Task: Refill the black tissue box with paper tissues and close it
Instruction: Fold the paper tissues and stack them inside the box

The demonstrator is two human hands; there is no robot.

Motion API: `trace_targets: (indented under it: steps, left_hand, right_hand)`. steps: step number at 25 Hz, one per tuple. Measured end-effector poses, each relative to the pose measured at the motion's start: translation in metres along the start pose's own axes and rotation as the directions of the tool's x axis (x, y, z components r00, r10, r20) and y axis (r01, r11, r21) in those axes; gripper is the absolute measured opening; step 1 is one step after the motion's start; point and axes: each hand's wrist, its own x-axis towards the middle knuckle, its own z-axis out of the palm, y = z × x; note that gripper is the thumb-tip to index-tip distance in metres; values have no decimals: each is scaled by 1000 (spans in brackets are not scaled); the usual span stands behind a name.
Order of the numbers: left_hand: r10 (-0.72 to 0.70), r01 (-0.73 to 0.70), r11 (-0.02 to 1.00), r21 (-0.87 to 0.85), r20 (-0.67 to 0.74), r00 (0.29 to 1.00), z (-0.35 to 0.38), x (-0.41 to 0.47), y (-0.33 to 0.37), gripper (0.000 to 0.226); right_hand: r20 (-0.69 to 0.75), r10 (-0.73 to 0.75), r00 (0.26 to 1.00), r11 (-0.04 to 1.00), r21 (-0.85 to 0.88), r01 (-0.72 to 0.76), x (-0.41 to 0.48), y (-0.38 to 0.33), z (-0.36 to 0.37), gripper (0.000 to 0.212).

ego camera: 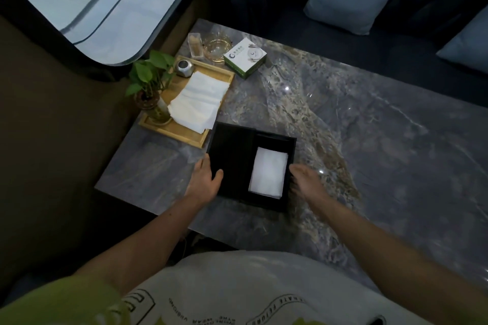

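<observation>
Two bare hands are flanking the open black tissue box (290, 148) on a grey marble table (356, 119) as we are looking down from the head camera. The left hand (204, 179) is resting on the near corner of the lid (232, 150), which is lying flat beside the box. Its fingers (204, 162) are lying together along the lid's outer edge, and the thumb is spreading apart from them onto the lid's inner face. The right hand (306, 179) is blurring with motion just off the box's right wall. Its fingers are looking straight and loosely together, gripping nothing.

Between the two sets of fingertips, a folded white stack of tissues (268, 171) is sitting inside the box. Just beyond the left fingertips, a wooden tray (184, 136) is touching or nearly touching the lid's far corner. The tray is carrying loose tissues (198, 100), a green plant (150, 74) in a glass vase, and a small metal object (184, 67). Farther past the fingers, a glass ashtray (216, 46) and a white-and-green carton (245, 57) are standing side by side.
</observation>
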Motion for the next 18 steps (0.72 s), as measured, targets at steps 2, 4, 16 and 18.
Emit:
trace_targets:
  steps: [2,4,16,18]
  left_hand:
    - [-17,17,1000,-4,22,1000,1,-2,2,68]
    - [-5,5,1000,-13,26,1000,0,-2,2,72]
    - [215,-215,976,21,-155,964,-91,80,18,58]
    - [221,-217,975,48,-134,966,-103,107,18,59]
  right_hand:
    - [-24,-120,992,980,-162,115,3,-3,-1,16]
    - [-36,-242,970,935,-274,223,7,-5,-1,24]
    - [167,-495,853,606,-636,477,52,-86,112,61]
    - [177,-490,854,596,-647,476,66,-96,141,60]
